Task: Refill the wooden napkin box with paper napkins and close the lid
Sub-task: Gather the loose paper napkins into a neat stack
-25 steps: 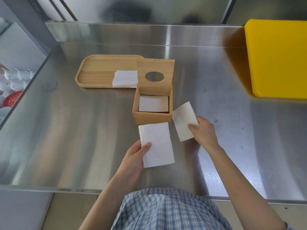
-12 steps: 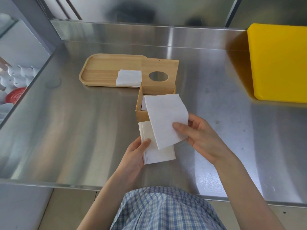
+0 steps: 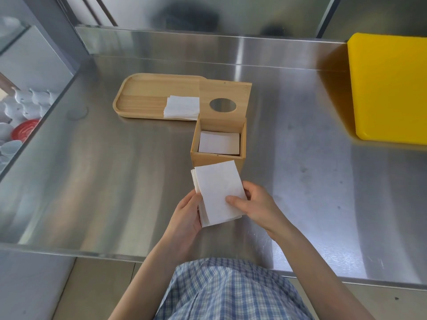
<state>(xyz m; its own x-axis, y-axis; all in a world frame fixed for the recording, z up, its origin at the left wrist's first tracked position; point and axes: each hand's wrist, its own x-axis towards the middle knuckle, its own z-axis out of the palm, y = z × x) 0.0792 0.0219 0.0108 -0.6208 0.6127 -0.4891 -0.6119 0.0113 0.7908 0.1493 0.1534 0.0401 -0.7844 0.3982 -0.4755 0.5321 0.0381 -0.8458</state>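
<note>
The wooden napkin box [image 3: 217,160] stands open on the steel counter with white napkins [image 3: 219,142] lying inside. Its lid [image 3: 225,91], with an oval hole, leans back behind the opening. Just in front of the box I hold a stack of white paper napkins [image 3: 217,190] between both hands. My left hand [image 3: 187,215] grips the stack's left edge from below. My right hand [image 3: 256,204] presses its thumb on the top sheet at the right edge.
A wooden tray [image 3: 143,88] lies behind and left of the box, with more napkins [image 3: 182,107] at its right end. A yellow cutting board [image 3: 390,88] fills the far right. White crockery and a red dish [image 3: 23,130] sit below the counter's left edge.
My right hand picked a loose napkin off the counter to the right of the box, carried it left, and laid it on top of the stack in my left hand.
</note>
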